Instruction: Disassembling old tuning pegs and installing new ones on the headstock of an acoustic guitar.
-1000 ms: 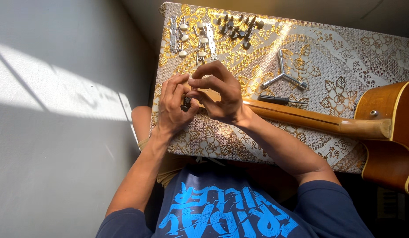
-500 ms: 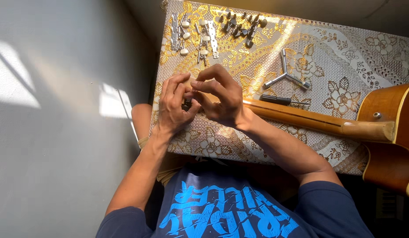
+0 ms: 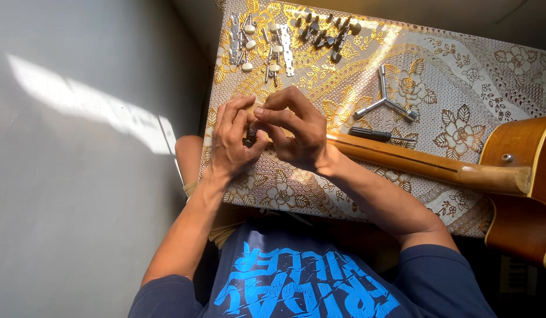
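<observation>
The left hand (image 3: 233, 141) is cupping the end of the guitar neck (image 3: 414, 162), fingers curled against a small dark part (image 3: 251, 135). The right hand (image 3: 296, 132) is pressing in beside it, fingertips pinching at that same part. Just beyond the right hand are lying a dark screwdriver (image 3: 370, 134) and a three-armed wrench (image 3: 383, 105); farther off, tuning pegs (image 3: 267, 38) are lying on the gold patterned cloth (image 3: 449, 76).

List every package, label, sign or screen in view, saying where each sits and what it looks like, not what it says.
No packages, signs or screens are in view.
Printed design on T-shirt: bottom centre, on the person's chest; bright blue jagged lettering on navy fabric.
Patterned tablecloth: covers the table; gold floral print on cream, no label.
</observation>
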